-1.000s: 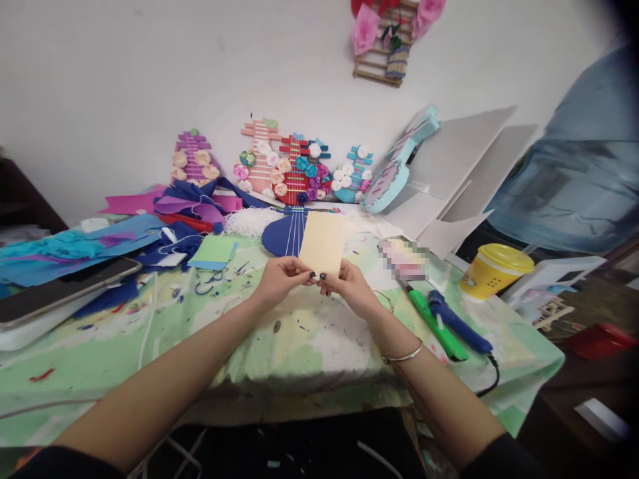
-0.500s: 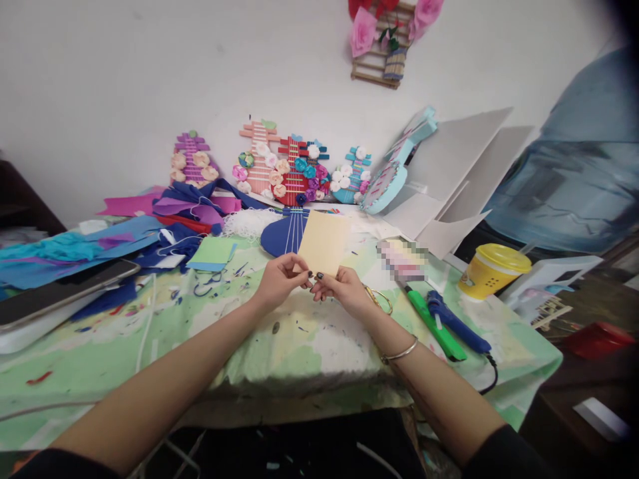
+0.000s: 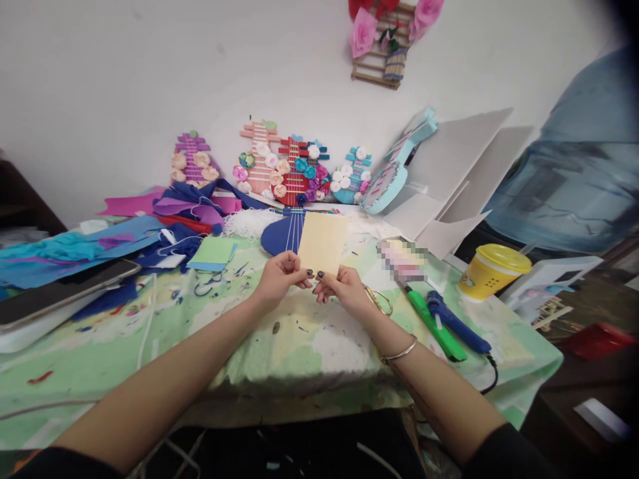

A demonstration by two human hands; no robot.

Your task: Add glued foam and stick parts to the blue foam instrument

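Observation:
A pale yellow sheet of paper [image 3: 323,241] stands up between my hands, held by its lower edge. My left hand [image 3: 283,278] pinches that edge near the left corner. Close beside it, my right hand [image 3: 343,286] pinches the same edge, the two thumbs nearly meeting. Behind the paper lies a dark blue lute-shaped craft piece [image 3: 278,234] with white strings, partly covered from view. Gold-handled scissors [image 3: 382,301] rest by my right wrist, their blades hidden.
A green utility knife [image 3: 436,326] and a blue glue gun [image 3: 459,324] lie to the right, near a yellow cup [image 3: 492,271]. Green paper squares [image 3: 212,251], a phone [image 3: 64,293] and fabric scraps [image 3: 134,233] are on the left. Decorated lute shapes [image 3: 294,173] stand along the wall.
My thumbs have shifted slightly apart along the paper's lower edge. The paper has straightened and turned a little more towards me. Everything on the table stays where it was.

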